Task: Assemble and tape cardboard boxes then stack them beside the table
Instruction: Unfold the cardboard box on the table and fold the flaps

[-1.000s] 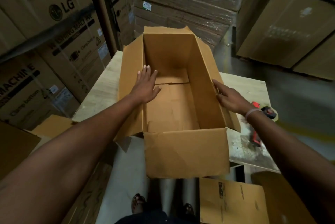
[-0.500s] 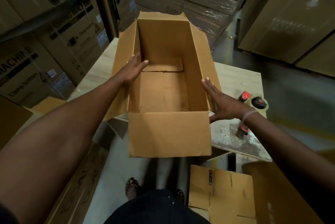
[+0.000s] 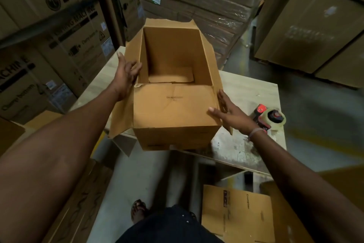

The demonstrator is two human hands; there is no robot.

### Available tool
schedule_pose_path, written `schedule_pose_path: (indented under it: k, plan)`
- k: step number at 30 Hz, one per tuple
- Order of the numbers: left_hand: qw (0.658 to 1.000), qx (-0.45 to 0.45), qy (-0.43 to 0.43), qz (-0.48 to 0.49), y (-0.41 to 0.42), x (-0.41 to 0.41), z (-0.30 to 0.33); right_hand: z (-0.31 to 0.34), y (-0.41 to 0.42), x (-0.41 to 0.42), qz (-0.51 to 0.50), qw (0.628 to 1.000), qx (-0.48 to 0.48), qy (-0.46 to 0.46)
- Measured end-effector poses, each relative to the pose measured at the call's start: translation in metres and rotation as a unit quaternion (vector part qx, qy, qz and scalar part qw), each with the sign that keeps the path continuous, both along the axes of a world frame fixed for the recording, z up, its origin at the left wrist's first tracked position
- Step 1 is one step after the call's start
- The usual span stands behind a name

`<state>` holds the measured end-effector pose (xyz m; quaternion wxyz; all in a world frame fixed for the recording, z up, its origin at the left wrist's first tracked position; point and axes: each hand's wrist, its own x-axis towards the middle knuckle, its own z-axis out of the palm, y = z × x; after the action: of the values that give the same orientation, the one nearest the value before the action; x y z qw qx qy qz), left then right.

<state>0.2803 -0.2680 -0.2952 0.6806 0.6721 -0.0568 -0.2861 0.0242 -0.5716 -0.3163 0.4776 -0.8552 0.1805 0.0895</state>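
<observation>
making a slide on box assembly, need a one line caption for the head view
Both hands, left hand and right hand, flank an open brown cardboard box on a pale wooden table.

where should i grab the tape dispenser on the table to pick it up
Take the tape dispenser by its red handle, the part nearest the right hand, coming from above and the near side. It lies flat on the table, right of the box, and the roll end is too bulky for fingers to close round. Most of the handle is hidden behind the wrist.
</observation>
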Motion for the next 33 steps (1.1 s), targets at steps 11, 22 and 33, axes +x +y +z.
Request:
schedule_pose_path:
  k: [11, 22, 33]
  plan:
    - [0.706, 0.527, -0.445, -0.164, -0.024, -0.022, -0.051, -0.006, 0.025, 0.104, -0.06, 0.961, -0.268, 0.041]
    - [0.709, 0.534, -0.421, -0.185, -0.025, -0.009, -0.041, -0.016, 0.034, 0.109, 0.003, 0.897, -0.439, 0.052]
    - [0.73, 0.525, -0.404, -0.168, -0.049, 0.056, -0.038, -0.02, 0.039, 0.102, -0.006, 0.899, -0.433, 0.064]
